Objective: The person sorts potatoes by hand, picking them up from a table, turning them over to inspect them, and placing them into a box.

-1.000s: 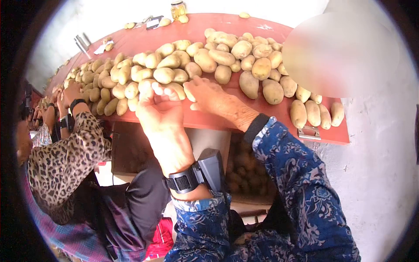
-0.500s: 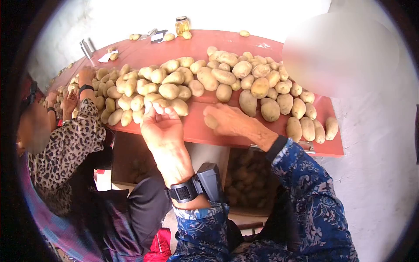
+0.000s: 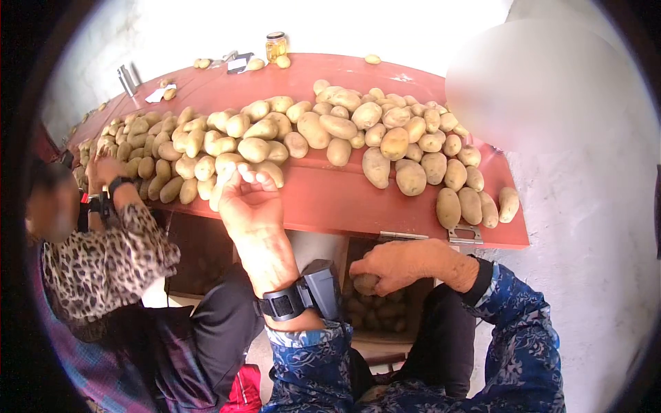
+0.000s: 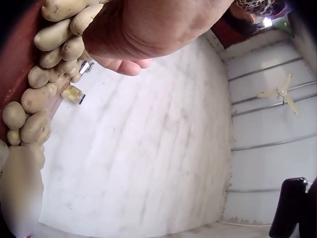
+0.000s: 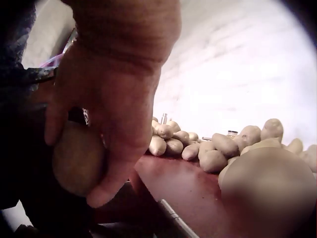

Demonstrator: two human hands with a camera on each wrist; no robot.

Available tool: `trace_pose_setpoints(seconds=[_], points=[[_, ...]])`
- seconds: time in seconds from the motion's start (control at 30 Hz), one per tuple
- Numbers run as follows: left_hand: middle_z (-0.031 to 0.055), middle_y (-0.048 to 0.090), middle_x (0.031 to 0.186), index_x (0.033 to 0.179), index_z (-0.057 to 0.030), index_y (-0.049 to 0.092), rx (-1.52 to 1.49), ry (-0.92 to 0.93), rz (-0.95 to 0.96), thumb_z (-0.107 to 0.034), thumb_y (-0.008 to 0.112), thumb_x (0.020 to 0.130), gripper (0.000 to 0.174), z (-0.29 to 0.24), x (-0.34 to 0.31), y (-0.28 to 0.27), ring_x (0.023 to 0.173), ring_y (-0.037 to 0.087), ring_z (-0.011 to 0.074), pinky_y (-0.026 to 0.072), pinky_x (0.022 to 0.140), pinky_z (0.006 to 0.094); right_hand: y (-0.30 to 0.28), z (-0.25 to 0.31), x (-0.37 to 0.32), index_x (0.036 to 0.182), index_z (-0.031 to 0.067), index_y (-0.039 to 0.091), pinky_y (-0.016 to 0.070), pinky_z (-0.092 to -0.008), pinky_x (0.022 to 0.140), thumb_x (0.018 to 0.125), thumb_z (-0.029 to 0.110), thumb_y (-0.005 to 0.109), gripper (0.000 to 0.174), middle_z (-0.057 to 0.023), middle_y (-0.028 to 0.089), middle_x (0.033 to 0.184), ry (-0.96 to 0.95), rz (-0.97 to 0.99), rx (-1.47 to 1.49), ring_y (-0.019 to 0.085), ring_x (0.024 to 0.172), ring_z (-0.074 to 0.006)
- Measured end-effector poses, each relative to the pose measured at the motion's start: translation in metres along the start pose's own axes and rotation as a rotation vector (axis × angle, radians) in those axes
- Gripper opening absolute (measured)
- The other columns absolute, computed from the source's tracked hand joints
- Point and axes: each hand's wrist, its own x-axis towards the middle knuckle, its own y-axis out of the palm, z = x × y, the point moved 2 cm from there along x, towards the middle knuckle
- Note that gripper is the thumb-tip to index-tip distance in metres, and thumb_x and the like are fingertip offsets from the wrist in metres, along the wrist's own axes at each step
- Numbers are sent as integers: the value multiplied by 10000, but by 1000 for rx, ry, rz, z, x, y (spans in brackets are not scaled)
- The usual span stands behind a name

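My right hand [image 3: 416, 263] grips a potato [image 3: 365, 283] just below the table's front edge, over an open drawer [image 3: 385, 337] with potatoes in it. In the right wrist view the thumb and fingers curl around that potato [image 5: 78, 159]. My left hand [image 3: 255, 206] lies palm up at the front of the potato pile [image 3: 255, 149], its fingers loosely curled with nothing in the palm. Seen from the left wrist, the hand [image 4: 148, 29] overlaps the nearest potatoes [image 4: 52, 34].
The red table [image 3: 323, 196] bears the long pile. Several potatoes [image 3: 470, 205] line its right end near a metal latch [image 3: 465, 235]. A glass jar [image 3: 276, 47] and a metal flask [image 3: 127, 80] stand at the back. Another person in a leopard-print sleeve [image 3: 110, 265] works at left.
My right hand has come back from the pile with a potato, down past the table edge to the drawer. The left hand keeps its place by the pile.
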Motion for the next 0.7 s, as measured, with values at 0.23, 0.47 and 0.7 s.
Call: trace_pose_setpoints(seconds=[0.23, 0.47, 0.7], points=[[50, 610, 754, 932, -33, 583, 26, 7, 47, -52, 529, 876, 80, 2, 0, -1, 625, 562, 137, 488, 590, 282, -20, -11, 5, 1081, 45, 539, 484, -466, 755, 785, 188, 607, 336, -177, 636, 897, -50, -327, -120, 608, 862, -372], [46, 609, 732, 915, -33, 584, 16, -18, 12, -42, 524, 871, 75, 4, 7, -1, 659, 587, 137, 492, 605, 280, -93, -59, 30, 1001, 42, 540, 480, -463, 783, 782, 126, 584, 238, -205, 578, 967, -92, -1116, -195, 572, 913, -379], [42, 608, 753, 930, -28, 586, 50, -14, 50, -41, 548, 862, 78, 1, 0, 3, 637, 565, 133, 493, 599, 273, -133, -81, 66, 1013, 47, 526, 457, -446, 807, 734, 106, 615, 298, -189, 589, 990, 57, -1305, -375, 577, 912, -357]])
